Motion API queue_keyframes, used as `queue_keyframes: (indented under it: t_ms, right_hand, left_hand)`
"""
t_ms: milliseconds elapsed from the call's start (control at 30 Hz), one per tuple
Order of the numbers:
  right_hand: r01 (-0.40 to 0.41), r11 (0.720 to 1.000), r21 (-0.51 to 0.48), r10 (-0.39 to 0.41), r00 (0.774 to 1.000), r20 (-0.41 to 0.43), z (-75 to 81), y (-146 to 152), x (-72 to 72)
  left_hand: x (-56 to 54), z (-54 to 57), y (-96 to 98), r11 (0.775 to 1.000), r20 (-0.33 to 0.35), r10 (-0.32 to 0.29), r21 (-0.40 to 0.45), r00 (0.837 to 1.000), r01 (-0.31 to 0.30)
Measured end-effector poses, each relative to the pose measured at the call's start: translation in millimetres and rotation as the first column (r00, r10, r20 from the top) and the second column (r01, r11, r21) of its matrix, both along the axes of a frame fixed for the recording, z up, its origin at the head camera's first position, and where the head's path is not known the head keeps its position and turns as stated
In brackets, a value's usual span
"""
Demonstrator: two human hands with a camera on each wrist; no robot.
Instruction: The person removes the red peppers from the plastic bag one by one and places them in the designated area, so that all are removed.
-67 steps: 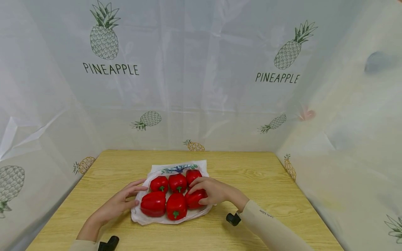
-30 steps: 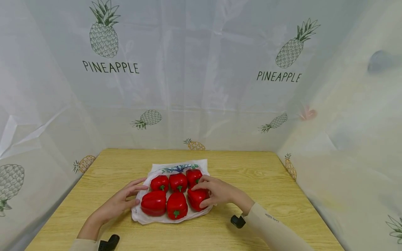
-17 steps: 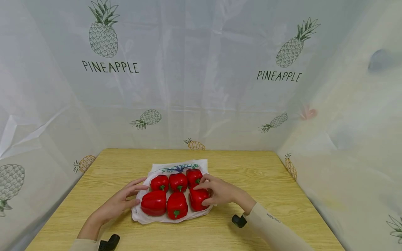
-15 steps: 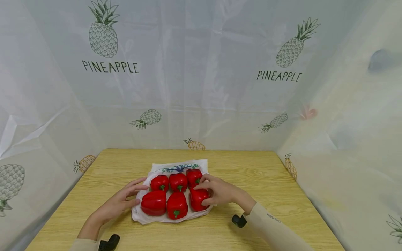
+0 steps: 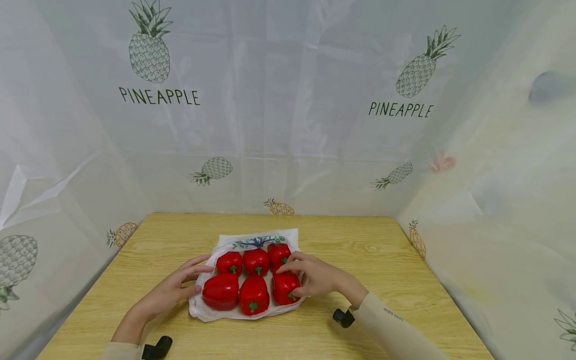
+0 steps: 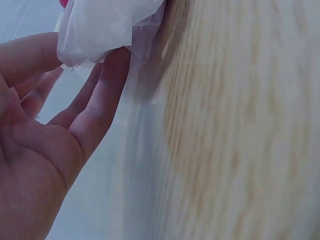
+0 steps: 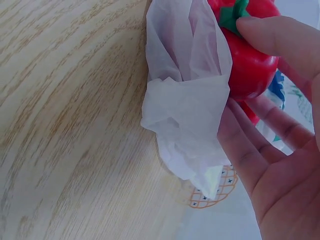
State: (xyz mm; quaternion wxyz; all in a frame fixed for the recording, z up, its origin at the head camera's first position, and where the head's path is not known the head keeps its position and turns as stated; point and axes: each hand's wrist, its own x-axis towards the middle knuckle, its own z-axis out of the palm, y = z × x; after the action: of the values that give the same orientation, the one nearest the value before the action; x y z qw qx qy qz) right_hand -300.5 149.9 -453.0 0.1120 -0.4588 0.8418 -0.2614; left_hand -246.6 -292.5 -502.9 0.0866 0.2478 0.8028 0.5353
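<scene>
Pepper (image 5: 282, 291) in R grip (image 5: 313, 274), L grip (image 5: 168, 291) at edge of white wrap (image 5: 198, 307)

My R grip has the pepper pinched: thumb at the green stem (image 7: 228, 18) per R wrist view, index on its far side per head view. Pepper lies inside the wrap, R end of the near row, stem end towards me. Can't tell if it's fully resting on the wrap.

My L grip is relaxed, fingers approx. straight, touching the wrap's L edge w/o curling round a pepper. L wrist view: wrap edge sits btwn thumb and fingers.

Near row also has a L pepper (image 5: 220, 292), on its side, + a mid pepper (image 5: 254, 296), stem facing me; small gap btwn mid one and mine. Back row = 3 more: back L pepper (image 5: 229, 263), back mid pepper (image 5: 256, 262), back R pepper (image 5: 277, 253). All red.

Wrap has a blue-green tree print (image 5: 256, 243) at far side, sits on wood-grain table (image 5: 360, 250). Pineapple-print sheeting (image 5: 288, 125) behind + both sides.
</scene>
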Motion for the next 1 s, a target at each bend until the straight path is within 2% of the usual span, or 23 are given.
queue_keyframes:
  t_ms: [133, 533, 1000]
  right_hand:
    - [0.004, 1.000, 0.007, -0.004, 1.000, 0.007, -1.9, 0.5, 0.4]
    - [-0.005, 1.000, 0.011, 0.005, 0.999, -0.041, -1.9, -2.7, 1.5]
    - [0.004, 1.000, -0.031, -0.006, 0.996, -0.089, -1.0, 0.6, 3.9]
  left_hand:
    - [0.5, -1.3, -0.1, 1.000, -0.002, -0.004, 0.000, 1.000, 0.004]
    - [0.3, 0.2, 0.1, 1.000, -0.014, -0.005, -0.001, 1.000, 0.005]
    - [-0.5, -1.2, 0.4, 1.000, -0.016, -0.012, 0.001, 1.000, 0.012]
